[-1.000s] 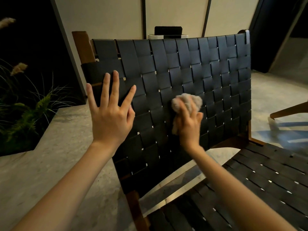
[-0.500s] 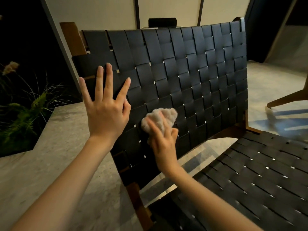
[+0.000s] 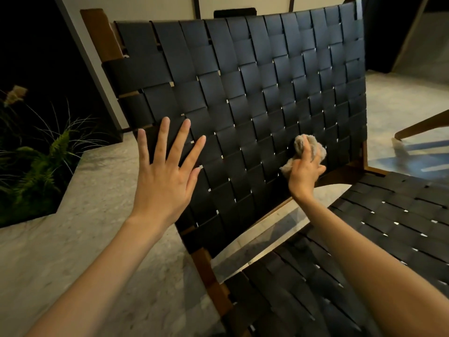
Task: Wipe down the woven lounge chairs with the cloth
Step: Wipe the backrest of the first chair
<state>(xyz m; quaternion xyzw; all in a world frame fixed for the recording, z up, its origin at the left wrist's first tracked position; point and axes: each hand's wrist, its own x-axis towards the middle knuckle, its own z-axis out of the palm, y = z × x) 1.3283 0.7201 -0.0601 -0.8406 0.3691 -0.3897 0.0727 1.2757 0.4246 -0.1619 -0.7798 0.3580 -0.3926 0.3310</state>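
Pale concrete floor (image 3: 85, 239) spreads under both forearms in the head view, with light wall panels (image 3: 243, 3) behind and darkness to either side. Straight ahead of the hands stands a woven lounge chair; its black strap backrest (image 3: 255, 93) fills the middle of the picture and leans away from the person. The left hand (image 3: 165, 181) is wide, its fingers (image 3: 161, 139) straight and fanned apart, laid flat over the backrest's lower left edge; whether the palm actually presses the weave I cannot tell. Above that hand a brown wooden frame post (image 3: 102, 32) rises beside the straps. Well to the right of it, the right hand (image 3: 303, 173) grips a bunched beige cloth (image 3: 308, 147), its fingers curled round the wad and holding it against the lower right part of the backrest. Below and to the right of this hand lies the woven seat (image 3: 364, 251), crossed by the right forearm. Further right of that hand, a wooden leg of another chair (image 3: 422, 125) juts in. Far left of the left hand grow ferns and grasses (image 3: 36, 166)
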